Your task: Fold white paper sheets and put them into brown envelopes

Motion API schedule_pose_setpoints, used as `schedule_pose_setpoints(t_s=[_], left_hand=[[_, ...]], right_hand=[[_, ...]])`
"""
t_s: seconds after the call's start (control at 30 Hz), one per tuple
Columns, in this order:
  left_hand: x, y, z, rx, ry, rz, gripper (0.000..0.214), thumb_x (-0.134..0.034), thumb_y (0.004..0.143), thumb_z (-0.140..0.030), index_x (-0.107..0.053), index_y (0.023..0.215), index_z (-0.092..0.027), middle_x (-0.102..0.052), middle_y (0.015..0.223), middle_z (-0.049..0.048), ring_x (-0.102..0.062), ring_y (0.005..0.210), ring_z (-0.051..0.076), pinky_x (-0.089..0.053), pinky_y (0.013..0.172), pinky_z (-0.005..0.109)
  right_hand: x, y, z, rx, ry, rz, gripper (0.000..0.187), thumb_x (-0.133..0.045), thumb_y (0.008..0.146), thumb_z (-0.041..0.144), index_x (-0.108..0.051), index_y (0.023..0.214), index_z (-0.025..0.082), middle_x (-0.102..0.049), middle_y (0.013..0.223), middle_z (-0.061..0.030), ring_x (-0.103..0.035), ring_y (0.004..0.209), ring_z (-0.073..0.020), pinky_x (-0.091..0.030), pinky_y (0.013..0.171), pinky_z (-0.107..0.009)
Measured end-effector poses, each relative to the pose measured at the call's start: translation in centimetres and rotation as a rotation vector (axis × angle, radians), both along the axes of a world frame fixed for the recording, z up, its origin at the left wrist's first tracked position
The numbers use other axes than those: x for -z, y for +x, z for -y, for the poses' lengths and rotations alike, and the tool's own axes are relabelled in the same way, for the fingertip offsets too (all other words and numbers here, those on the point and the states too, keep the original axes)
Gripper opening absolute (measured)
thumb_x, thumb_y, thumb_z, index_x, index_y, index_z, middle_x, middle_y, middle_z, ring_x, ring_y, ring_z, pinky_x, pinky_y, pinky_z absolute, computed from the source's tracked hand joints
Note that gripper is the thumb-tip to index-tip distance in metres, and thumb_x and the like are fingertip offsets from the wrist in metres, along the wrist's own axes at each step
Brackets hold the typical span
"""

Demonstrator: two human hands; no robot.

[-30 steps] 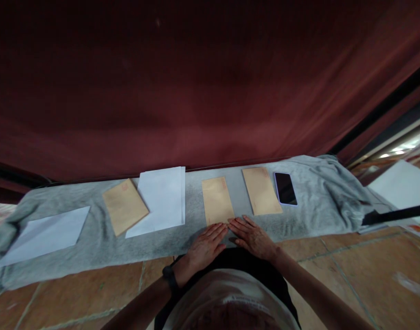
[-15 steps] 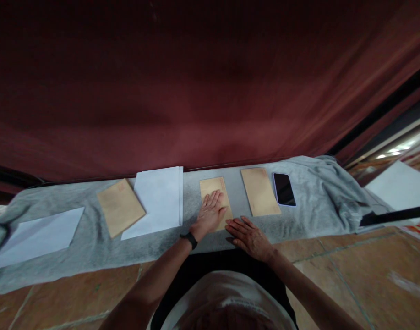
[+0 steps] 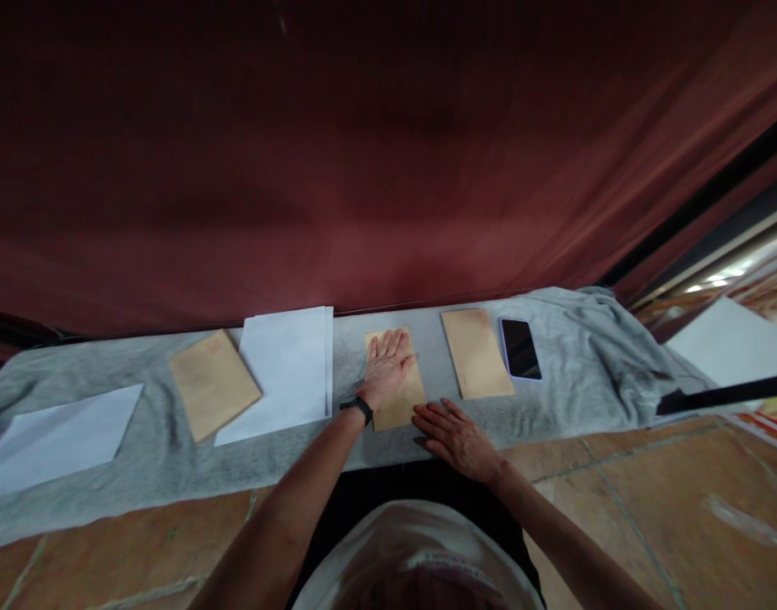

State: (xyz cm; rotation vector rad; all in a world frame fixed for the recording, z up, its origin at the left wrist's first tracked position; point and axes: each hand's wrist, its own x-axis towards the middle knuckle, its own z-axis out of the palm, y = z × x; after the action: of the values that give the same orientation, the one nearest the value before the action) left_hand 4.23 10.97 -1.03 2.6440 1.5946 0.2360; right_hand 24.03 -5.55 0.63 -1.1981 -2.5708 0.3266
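Note:
A brown paper envelope (image 3: 401,407) lies flat on the grey cloth in front of me. My left hand (image 3: 386,364) rests palm down on its upper part, fingers spread, a dark band round the wrist. At the envelope's lower right corner is my right hand (image 3: 455,436), fingers stretched out and holding nothing. Its fingertips are at the envelope's edge; whether they press on it I cannot tell. To the right lies another brown envelope (image 3: 478,352), and beside that a phone (image 3: 521,349) with a dark screen.
White paper sheets (image 3: 286,364) lie left of centre, partly under a stack of brown envelopes (image 3: 213,385). Another white sheet (image 3: 63,436) is at the far left. The grey cloth (image 3: 591,373) covers a narrow bench against a dark red curtain (image 3: 375,195). A black bar (image 3: 731,394) sticks in at the right.
My left hand has slid up the envelope, away from me, still flat. My right hand stays by the lower corner. The whole view has shifted slightly.

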Motion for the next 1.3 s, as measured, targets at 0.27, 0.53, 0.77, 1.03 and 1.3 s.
schedule_pose_setpoints(t_s=[0.27, 0.53, 0.77, 1.03, 1.3], left_hand=[[-0.4, -1.2, 2.9, 0.164, -0.003, 0.008, 0.059, -0.028, 0.106, -0.043, -0.032, 0.157, -0.015, -0.032, 0.164, 0.0062, -0.022, 0.154, 0.022, -0.017, 0.127, 0.043], [-0.2, -2.2, 6.4, 0.262, 0.008, 0.046, 0.055, -0.030, 0.106, -0.037, -0.032, 0.157, -0.016, -0.032, 0.165, 0.0068, -0.023, 0.154, 0.020, -0.018, 0.127, 0.042], [-0.7, -3.0, 8.7, 0.331, -0.002, 0.045, 0.055, -0.031, 0.107, -0.035, -0.029, 0.158, -0.017, -0.031, 0.165, 0.0070, -0.023, 0.154, 0.019, -0.019, 0.127, 0.042], [-1.3, -4.2, 11.5, 0.398, -0.004, -0.008, 0.061, -0.033, 0.106, -0.047, -0.029, 0.158, -0.016, -0.032, 0.164, 0.0095, -0.023, 0.154, 0.021, -0.019, 0.127, 0.042], [-1.7, -6.0, 13.9, 0.466, -0.027, -0.063, 0.072, -0.042, 0.102, -0.054, -0.023, 0.160, -0.017, -0.026, 0.166, 0.0096, -0.021, 0.155, 0.022, -0.017, 0.126, 0.041]], right_hand=[[0.4, 0.0, 0.0, 0.006, 0.020, -0.031, 0.050, -0.048, 0.105, 0.038, -0.040, 0.153, 0.028, -0.047, 0.155, -0.0032, -0.045, 0.143, -0.0203, -0.027, 0.125, -0.047], [0.3, -0.1, 0.2, 0.025, 0.022, -0.061, 0.046, -0.049, 0.105, 0.032, -0.046, 0.150, 0.027, -0.051, 0.153, -0.0040, -0.047, 0.141, -0.0203, -0.029, 0.124, -0.048], [0.6, -0.4, 0.4, 0.061, 0.066, -0.080, 0.046, -0.050, 0.104, 0.028, -0.048, 0.149, 0.023, -0.056, 0.149, -0.0060, -0.050, 0.139, -0.0202, -0.031, 0.124, -0.048], [1.1, -0.5, 0.6, 0.091, 0.121, -0.080, 0.048, -0.049, 0.103, 0.024, -0.045, 0.151, 0.023, -0.057, 0.147, -0.0062, -0.052, 0.138, -0.0192, -0.034, 0.123, -0.046], [1.2, -0.6, 0.8, 0.144, 0.128, -0.075, 0.048, -0.045, 0.104, 0.023, -0.044, 0.152, 0.021, -0.056, 0.148, -0.0079, -0.052, 0.138, -0.0199, -0.036, 0.121, -0.046]])
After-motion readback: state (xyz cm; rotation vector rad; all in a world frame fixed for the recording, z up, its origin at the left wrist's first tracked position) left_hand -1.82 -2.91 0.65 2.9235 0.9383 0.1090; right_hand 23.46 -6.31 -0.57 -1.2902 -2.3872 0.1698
